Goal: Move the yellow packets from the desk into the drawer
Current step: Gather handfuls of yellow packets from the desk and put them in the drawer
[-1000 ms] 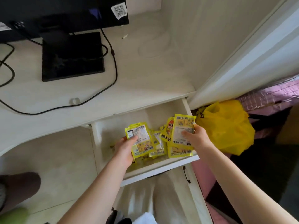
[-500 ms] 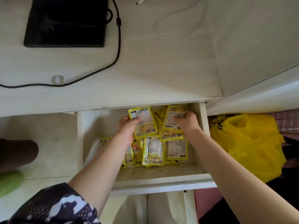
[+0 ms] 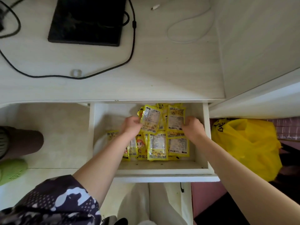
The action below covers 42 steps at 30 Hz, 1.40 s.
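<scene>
Nearest, a patterned dark sleeve (image 3: 53, 203) on the left arm, bare forearms reaching forward from both sides.

Drawer (image 3: 162, 169), white, pulled out below the surface edge; front wall closest to the viewer. Inside, yellow packets (image 3: 157, 146) lying flat in overlapping rows across the middle and right of the drawer floor, printed labels up; one shows a cartoon figure. More packets are stacked toward the back, partly under the surface edge.

Left hand (image 3: 132, 126), inside the drawer, fingers curled, pinching the left edge of a raised packet (image 3: 151, 120) held label-up above the others.

Right hand (image 3: 192, 127), also inside the drawer, fingers curled round the right edge of a second packet (image 3: 176, 118), just beside the first.

Right of the drawer, a yellow plastic bag (image 3: 248, 146) with dark lettering, on the floor side, apart from the drawer.

Left, below the surface, a green shoe (image 3: 12, 170).

Surface (image 3: 162, 70), pale wood grain. On it: a black flat rectangular device (image 3: 87, 21), a black cable (image 3: 129, 46) looping in front of it, a white cable (image 3: 191, 26) coiled to the right, a small clear ring (image 3: 76, 72) near the black cable.
</scene>
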Motion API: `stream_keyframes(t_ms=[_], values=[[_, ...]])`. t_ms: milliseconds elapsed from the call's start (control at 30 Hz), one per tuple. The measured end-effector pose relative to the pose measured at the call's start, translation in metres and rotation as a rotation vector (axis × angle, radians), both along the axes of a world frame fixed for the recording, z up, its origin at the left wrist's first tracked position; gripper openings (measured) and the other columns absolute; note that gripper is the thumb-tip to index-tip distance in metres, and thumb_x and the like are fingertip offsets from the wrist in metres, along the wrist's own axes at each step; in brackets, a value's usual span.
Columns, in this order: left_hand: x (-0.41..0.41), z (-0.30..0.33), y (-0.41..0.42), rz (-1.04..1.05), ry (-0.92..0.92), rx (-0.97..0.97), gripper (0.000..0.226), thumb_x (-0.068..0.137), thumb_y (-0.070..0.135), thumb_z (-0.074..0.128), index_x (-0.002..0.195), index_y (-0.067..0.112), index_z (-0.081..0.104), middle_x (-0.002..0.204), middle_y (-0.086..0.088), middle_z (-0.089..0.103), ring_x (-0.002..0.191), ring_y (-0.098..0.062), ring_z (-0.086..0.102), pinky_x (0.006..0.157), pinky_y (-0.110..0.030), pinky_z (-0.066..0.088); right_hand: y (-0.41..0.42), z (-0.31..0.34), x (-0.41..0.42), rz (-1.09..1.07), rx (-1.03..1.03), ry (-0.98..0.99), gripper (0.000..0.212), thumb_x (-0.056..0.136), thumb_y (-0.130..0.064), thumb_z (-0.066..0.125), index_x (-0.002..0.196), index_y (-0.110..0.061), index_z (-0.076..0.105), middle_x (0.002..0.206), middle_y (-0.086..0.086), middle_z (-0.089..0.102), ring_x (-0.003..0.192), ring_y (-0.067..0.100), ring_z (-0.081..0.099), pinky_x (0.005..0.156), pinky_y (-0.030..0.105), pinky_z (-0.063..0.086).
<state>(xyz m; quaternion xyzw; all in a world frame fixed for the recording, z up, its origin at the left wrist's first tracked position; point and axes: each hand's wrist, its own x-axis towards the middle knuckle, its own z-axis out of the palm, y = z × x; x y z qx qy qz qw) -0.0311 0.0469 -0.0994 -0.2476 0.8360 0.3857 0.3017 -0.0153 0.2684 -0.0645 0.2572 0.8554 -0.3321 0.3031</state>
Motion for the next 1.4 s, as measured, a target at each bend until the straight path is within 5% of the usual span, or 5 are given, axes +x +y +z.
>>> stream_keyframes(t_ms=[167, 267, 467, 1133, 1400], values=[[0.031, 0.043, -0.021, -0.051, 0.147, -0.022, 0.033, 0.090, 0.008, 0.059, 0.123, 0.007, 0.062, 0.121, -0.006, 0.066, 0.112, -0.021, 0.061, 0.099, -0.030, 0.044, -0.016, 0.032, 0.021, 0.115, -0.020, 0.044, 0.043, 0.092, -0.014, 0.048, 0.135, -0.012, 0.046, 0.128, 0.012, 0.057, 0.085, 0.023, 0.057, 0.059, 0.023, 0.041], [0.059, 0.072, -0.037, -0.058, 0.228, -0.068, 0.031, 0.090, 0.008, 0.060, 0.120, 0.010, 0.063, 0.113, -0.002, 0.068, 0.103, -0.018, 0.063, 0.088, -0.024, 0.045, -0.034, 0.055, 0.036, 0.226, -0.028, 0.083, 0.041, 0.094, -0.016, 0.048, 0.135, -0.012, 0.044, 0.131, 0.011, 0.055, 0.093, 0.023, 0.058, 0.067, 0.028, 0.047], [0.130, 0.116, -0.079, -0.031, 0.357, -0.202, 0.027, 0.090, 0.015, 0.058, 0.115, 0.016, 0.066, 0.107, -0.001, 0.071, 0.096, -0.021, 0.066, 0.080, -0.034, 0.053, -0.091, 0.098, 0.066, 0.526, -0.015, 0.169, 0.038, 0.096, -0.019, 0.047, 0.133, -0.010, 0.046, 0.131, 0.009, 0.055, 0.116, 0.029, 0.055, 0.088, 0.033, 0.046], [0.354, 0.171, -0.344, 0.354, 0.351, -0.483, 0.027, 0.097, 0.022, 0.047, 0.120, 0.023, 0.061, 0.110, 0.005, 0.066, 0.105, -0.014, 0.058, 0.083, -0.030, 0.050, -0.409, 0.142, 0.195, 1.142, -0.101, 0.282, 0.031, 0.097, -0.020, 0.043, 0.127, -0.011, 0.047, 0.128, 0.006, 0.052, 0.111, 0.024, 0.053, 0.086, 0.030, 0.041], [0.376, 0.178, -0.434, 0.510, 0.335, -0.527, 0.026, 0.096, 0.025, 0.047, 0.118, 0.025, 0.060, 0.108, 0.009, 0.066, 0.101, -0.013, 0.056, 0.079, -0.031, 0.050, -0.530, 0.153, 0.190, 1.295, -0.129, 0.356, 0.038, 0.096, -0.021, 0.042, 0.132, -0.009, 0.046, 0.133, 0.009, 0.052, 0.121, 0.025, 0.049, 0.099, 0.034, 0.041]])
